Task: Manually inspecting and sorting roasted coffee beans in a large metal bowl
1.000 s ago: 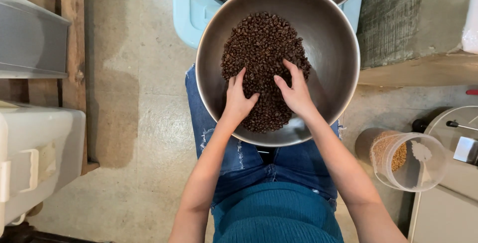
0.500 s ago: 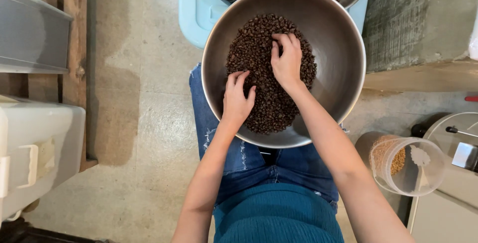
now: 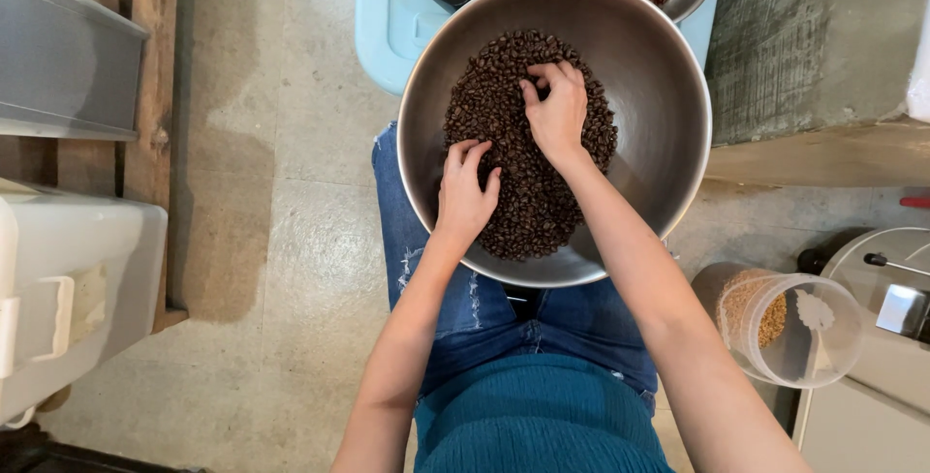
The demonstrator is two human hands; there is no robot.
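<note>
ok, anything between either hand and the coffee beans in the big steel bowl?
Nothing visible. Both hands are already on the coffee beans inside the steel bowl: the left hand rests on the near side of the pile with fingers bent, and the right hand curls its fingertips into the beans farther up.

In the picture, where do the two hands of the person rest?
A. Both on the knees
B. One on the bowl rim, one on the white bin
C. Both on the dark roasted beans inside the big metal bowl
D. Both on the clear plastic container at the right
C: the left hand and the right hand both lie on the dark roasted beans heaped in the big metal bowl, fingers curled into them.
</note>
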